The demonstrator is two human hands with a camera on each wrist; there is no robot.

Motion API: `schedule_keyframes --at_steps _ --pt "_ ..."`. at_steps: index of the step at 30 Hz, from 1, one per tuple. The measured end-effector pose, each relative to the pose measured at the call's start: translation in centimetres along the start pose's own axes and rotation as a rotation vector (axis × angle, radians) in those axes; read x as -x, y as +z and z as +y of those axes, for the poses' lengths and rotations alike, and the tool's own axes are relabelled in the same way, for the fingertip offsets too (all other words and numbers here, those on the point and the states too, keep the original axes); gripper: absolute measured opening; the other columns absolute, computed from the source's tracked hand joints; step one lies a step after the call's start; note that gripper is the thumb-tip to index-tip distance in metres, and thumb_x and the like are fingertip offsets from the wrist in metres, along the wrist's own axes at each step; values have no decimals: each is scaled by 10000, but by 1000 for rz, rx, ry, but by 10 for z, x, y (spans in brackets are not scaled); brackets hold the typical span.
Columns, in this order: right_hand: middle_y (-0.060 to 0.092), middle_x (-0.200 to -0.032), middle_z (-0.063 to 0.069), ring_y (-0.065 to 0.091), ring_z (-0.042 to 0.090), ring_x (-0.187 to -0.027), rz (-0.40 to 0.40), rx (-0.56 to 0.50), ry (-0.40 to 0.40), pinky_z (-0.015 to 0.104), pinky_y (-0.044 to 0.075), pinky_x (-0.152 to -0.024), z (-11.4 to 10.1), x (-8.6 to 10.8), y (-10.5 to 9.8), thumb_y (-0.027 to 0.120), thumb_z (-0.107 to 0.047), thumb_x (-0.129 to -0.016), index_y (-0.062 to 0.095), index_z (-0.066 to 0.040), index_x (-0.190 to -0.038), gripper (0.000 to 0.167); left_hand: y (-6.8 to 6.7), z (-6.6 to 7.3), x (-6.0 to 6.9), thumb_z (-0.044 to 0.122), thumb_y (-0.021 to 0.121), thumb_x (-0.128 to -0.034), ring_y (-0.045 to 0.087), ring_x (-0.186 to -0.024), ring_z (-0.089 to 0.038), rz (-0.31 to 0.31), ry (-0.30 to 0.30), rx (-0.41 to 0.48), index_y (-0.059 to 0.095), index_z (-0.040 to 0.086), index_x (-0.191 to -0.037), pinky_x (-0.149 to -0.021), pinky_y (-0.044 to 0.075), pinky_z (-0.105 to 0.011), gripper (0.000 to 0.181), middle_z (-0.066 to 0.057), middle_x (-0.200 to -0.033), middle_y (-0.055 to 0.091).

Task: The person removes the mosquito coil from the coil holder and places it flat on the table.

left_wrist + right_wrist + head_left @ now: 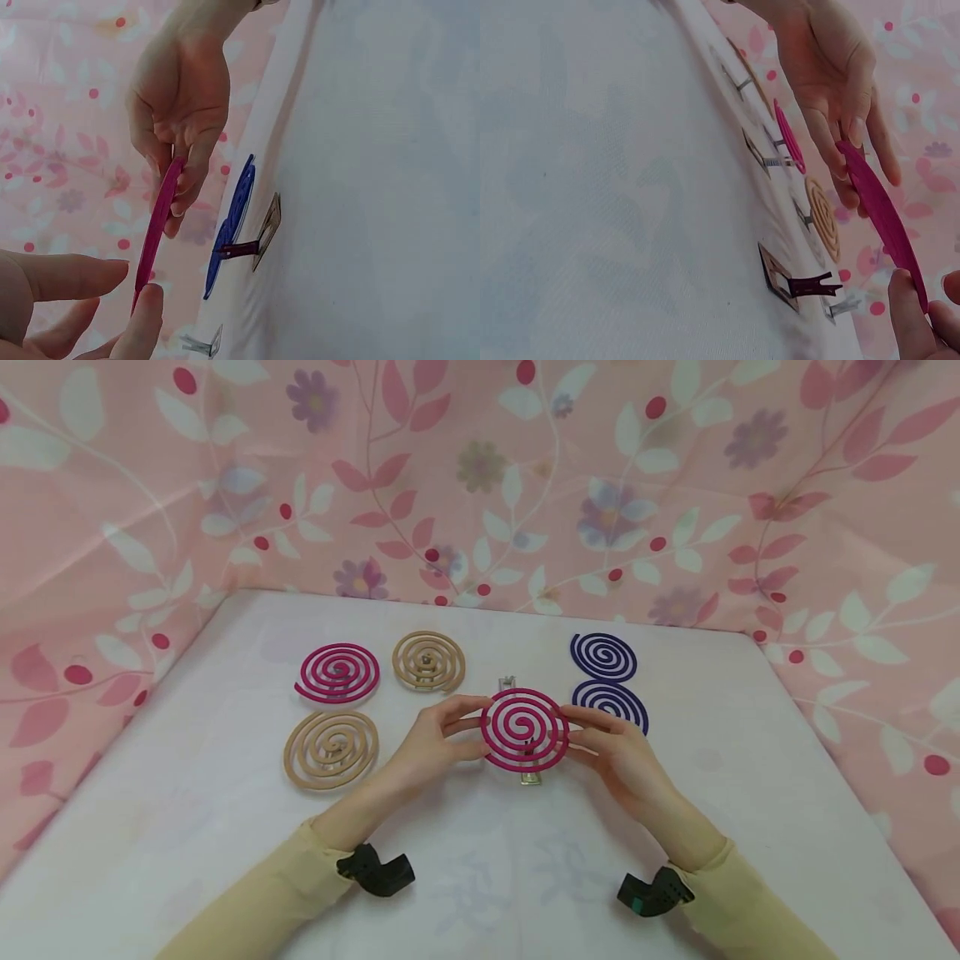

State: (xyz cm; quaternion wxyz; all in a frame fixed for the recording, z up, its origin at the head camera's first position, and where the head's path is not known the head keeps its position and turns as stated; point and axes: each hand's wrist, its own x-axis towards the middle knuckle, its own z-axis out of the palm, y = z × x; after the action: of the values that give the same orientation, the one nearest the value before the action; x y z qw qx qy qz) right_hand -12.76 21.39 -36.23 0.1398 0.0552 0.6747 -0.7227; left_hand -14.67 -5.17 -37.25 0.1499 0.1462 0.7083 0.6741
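Note:
A magenta spiral coil (524,730) is held flat in the air by both hands. The left hand (431,745) pinches its left edge between thumb and fingers, and the right hand (626,760) pinches its right edge. Below the coil stands a small metal stand (530,778), partly hidden by it in the head view; in the right wrist view the stand's dark forked upright (814,286) shows, apart from the coil (885,214). A second metal stand (507,682) is just behind the coil.
On the left of the white table (480,877) are another magenta coil (339,673) and two tan coils, one behind (428,662) and one nearer (331,750), on metal stands. Right of centre are two dark blue coils, one behind (603,657), one nearer (609,700), partly behind the right hand.

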Motion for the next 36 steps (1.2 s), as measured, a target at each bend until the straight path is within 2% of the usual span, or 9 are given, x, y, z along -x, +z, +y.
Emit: schedule_keyframes --at_steps 8,20,31,36 --pt "536 -1378 36 614 149 -1126 18 2 -17 274 553 -948 1 7 -18 532 -91 -1017 522 -18 -1427 417 17 -5 -9 -5 692 -891 554 -1309 -329 -2 9 -4 537 42 -1398 -942 567 -390 532 -153 -1443 547" --pt "605 -1263 -61 636 97 -1083 39 54 -35 254 563 -917 5 16 -45 576 -126 -1013 555 -48 -1407 403 43 -14 -13 -21 653 -912 560 -1298 -354 -15 31 79 514 2 -1393 -974 547 -391 501 -189 -1428 550" --pt "701 -1143 -54 689 95 -1005 30 -32 -117 258 583 -870 9 21 -74 628 -106 -983 687 -85 -1264 287 73 -6 -23 -15 642 -925 595 -1259 -327 -28 39 75 520 2 -1386 -985 540 -379 477 -178 -1429 542" --pt "712 -1129 -48 695 95 -999 36 -50 -141 258 585 -860 9 24 -88 624 -93 -983 714 -85 -1217 251 87 -7 -32 -25 655 -915 614 -1232 -330 -6 41 82 548 11 -1366 -939 570 -369 465 -175 -1427 555"
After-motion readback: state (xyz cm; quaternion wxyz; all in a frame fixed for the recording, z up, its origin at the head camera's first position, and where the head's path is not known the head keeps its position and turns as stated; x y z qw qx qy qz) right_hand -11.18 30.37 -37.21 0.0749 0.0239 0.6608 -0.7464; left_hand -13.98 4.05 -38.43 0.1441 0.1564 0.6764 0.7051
